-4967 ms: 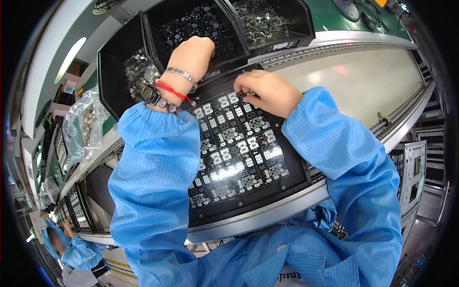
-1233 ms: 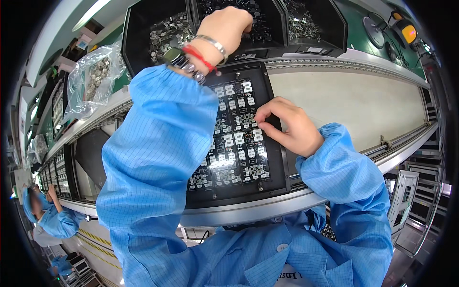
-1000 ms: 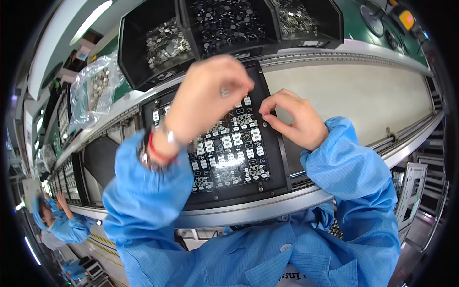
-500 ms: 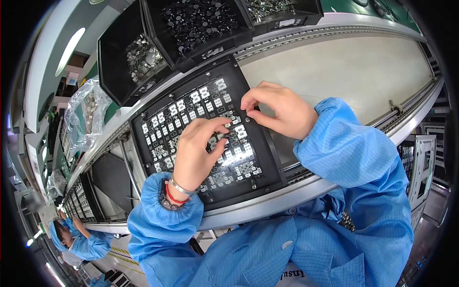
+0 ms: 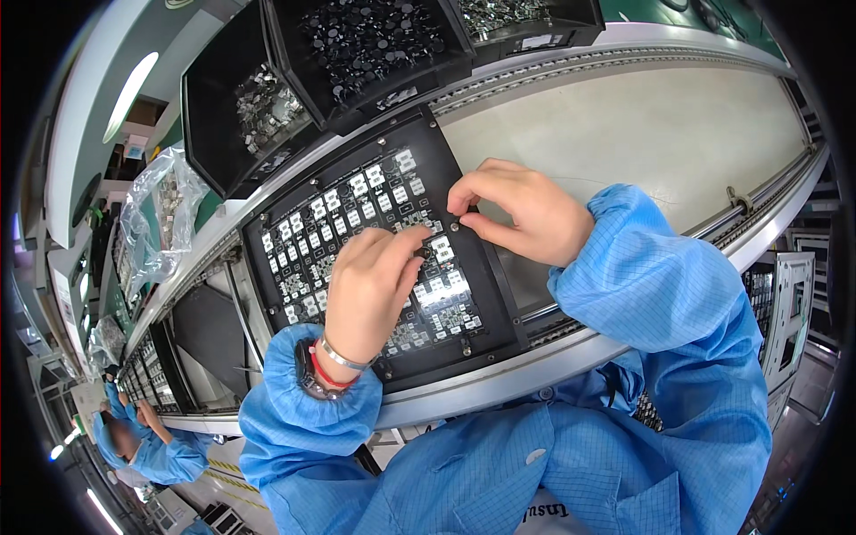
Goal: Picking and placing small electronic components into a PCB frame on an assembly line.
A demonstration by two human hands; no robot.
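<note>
A black carrier tray (image 5: 493,308) holds a panel of small circuit boards (image 5: 358,214) with rows of white pads. Over the panel's right part bends my left hand (image 5: 370,285), its thumb and forefinger drawn into a pinch just above the boards. Anything between those fingertips is too small to make out. My right hand (image 5: 530,212) hovers at the tray's right edge, fingers curled and forefinger close to thumb. What it may hold there cannot be seen. Part of the panel is hidden beneath my left hand.
Beyond the tray stand black bins: one with metal parts (image 5: 267,111), one with dark round components (image 5: 374,45), and another with metal pieces (image 5: 504,13). A conveyor rail (image 5: 499,370) runs along the near side. A clear plastic bag (image 5: 160,214) lies left; a co-worker (image 5: 134,441) works farther off.
The tray and panel have shifted slightly left. My left thumb and forefinger have come closer together over the boards. My right hand stays almost in place.
</note>
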